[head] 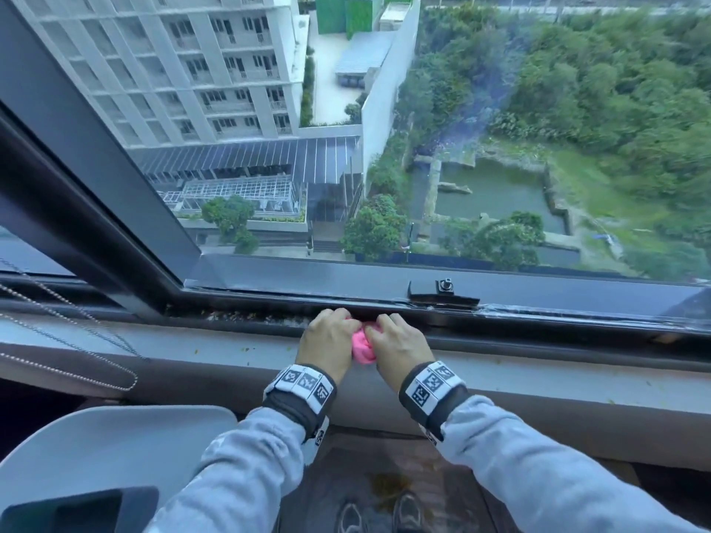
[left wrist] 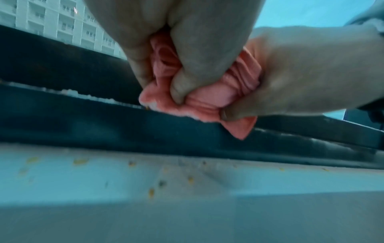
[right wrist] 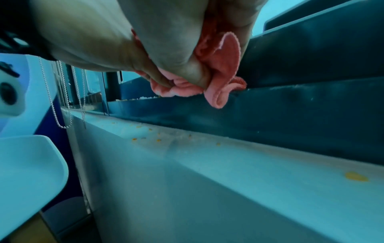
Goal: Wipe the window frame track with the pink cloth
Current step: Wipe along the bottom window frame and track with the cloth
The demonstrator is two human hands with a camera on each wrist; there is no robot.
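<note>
A bunched pink cloth (head: 362, 348) sits at the dark window frame track (head: 250, 316), squeezed between both my hands. My left hand (head: 327, 338) grips its left side, fingers curled over the track's edge. My right hand (head: 396, 340) pinches the right side. In the left wrist view the cloth (left wrist: 203, 102) is crumpled against the dark rail (left wrist: 104, 128), with thumbs pressing into its folds. In the right wrist view a loose fold of the cloth (right wrist: 220, 92) hangs over the rail (right wrist: 290, 111). White and yellow grit lies in the track left of the cloth.
A black window latch (head: 442, 292) sits on the frame just right of my hands. The pale sill (head: 192, 348) carries yellow crumbs. A bead chain (head: 77, 340) hangs at the left. A white chair (head: 96, 455) stands below left. The glass overlooks buildings and trees.
</note>
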